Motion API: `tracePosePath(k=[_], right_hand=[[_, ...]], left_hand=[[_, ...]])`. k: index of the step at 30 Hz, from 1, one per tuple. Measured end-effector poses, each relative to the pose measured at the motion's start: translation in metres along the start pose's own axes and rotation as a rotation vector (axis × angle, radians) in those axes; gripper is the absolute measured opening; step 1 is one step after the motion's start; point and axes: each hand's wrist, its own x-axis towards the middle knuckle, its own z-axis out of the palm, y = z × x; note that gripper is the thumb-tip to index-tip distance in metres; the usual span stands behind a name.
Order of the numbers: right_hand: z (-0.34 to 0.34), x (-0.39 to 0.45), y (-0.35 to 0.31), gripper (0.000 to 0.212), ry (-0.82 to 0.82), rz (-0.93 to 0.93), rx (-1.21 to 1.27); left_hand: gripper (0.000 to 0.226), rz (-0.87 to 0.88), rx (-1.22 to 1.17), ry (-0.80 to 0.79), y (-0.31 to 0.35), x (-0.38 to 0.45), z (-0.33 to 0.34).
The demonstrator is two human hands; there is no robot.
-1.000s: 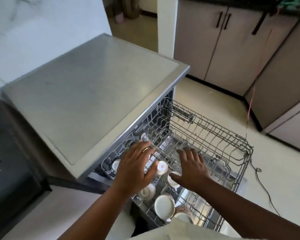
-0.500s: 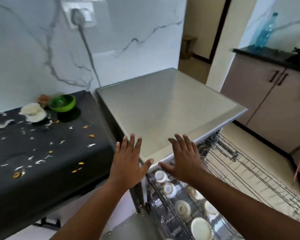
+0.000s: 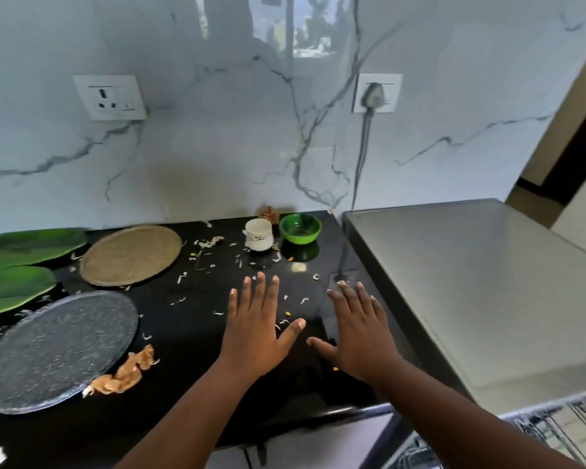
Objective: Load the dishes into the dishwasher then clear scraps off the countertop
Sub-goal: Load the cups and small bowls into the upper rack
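Left hand (image 3: 256, 328): flat, fingers spread wide, empty, over countertop (image 3: 190, 319).
Right hand (image 3: 361, 330): same, empty.
Scraps (image 3: 124, 374): scattered on countertop.
White cup (image 3: 258, 234), green bowl (image 3: 300, 228): countertop rear.

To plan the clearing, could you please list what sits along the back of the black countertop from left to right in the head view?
Green leaves → woven round mat → white cup → green bowl → steel dishwasher top.

Both bare forearms reach forward, the left hand (image 3: 256, 328) and right hand (image 3: 361, 330) flat, palms down, fingers spread (thumbs pointing toward each other), holding nothing.
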Motion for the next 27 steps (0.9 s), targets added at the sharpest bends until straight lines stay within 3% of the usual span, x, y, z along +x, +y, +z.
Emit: tracePosePath(k=[6,16,27], right_hand=[[0.015,0.048,-0.02,0.095,0.007,-0.074,0.061],[0.038,0.172,-0.03,0.093,-0.121,-0.197,0.197],[0.055,0.288,-0.063,0.089,0.013,-0.121,0.233]], left_hand=[[0.102,-0.112,-0.004,-0.043,-0.035,0.017,0.007],[0.102,-0.327,0.068,-0.109,-0.068,0.078,0.025],[0.095,-0.469,0.125,-0.138,-0.087,0.105,0.035]])
